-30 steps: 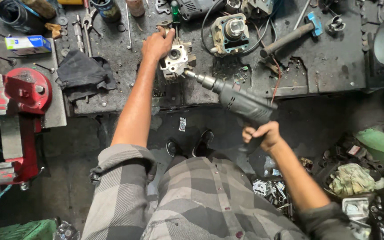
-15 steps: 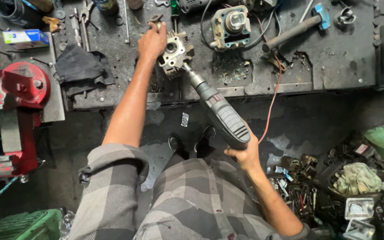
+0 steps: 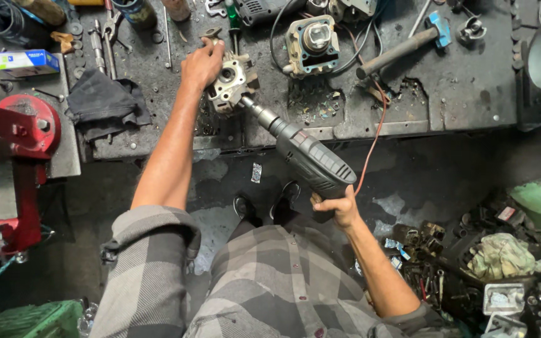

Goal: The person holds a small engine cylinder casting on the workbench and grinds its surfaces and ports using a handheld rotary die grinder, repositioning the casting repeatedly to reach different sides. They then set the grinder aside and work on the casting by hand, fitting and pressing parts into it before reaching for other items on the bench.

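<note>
While left hand (image 3: 201,62) clamps a pitted metal housing (image 3: 231,80), right hand (image 3: 338,206) grips ribbed grey drill (image 3: 302,153), scarred steel bench (image 3: 458,94).

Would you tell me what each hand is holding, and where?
Right hand grips the power drill by its rear handle; left hand clasps the metal housing from its top.
</note>
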`<state>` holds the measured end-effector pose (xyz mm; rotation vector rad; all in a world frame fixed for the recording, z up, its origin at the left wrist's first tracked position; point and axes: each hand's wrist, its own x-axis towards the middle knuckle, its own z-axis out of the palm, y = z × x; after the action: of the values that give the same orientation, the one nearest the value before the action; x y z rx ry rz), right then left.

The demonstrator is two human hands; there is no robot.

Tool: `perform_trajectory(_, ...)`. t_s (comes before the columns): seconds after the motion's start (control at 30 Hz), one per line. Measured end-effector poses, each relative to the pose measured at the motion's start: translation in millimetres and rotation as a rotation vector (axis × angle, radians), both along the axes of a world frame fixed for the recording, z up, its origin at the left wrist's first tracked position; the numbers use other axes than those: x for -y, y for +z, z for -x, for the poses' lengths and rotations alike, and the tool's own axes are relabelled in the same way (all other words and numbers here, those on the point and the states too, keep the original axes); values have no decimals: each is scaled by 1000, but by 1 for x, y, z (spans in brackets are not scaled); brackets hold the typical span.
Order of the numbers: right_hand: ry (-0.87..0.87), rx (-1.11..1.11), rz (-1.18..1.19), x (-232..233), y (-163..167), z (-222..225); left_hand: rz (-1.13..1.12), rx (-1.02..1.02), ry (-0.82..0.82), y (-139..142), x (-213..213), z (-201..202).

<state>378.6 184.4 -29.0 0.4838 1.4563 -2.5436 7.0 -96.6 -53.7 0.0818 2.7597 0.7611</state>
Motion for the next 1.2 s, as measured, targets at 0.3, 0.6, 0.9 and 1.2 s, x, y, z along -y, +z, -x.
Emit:
perform_trajectory(0.3,225,56,198,-98,-17,65,1,-20,-18,-1,-7,6)
perform_trajectory(0.6,74,87,173,-5,-64,-6,-24,-63,118,-2,-7,-1)
perform_trajectory(0.9,-4,-93,-197,-19,-1,-34,-68,-74,127,22,-12,-13)
perform_trajectory(1.2,-113,-194,-43,-70,-7,-85,-107,-113,165,26,-14,-15)
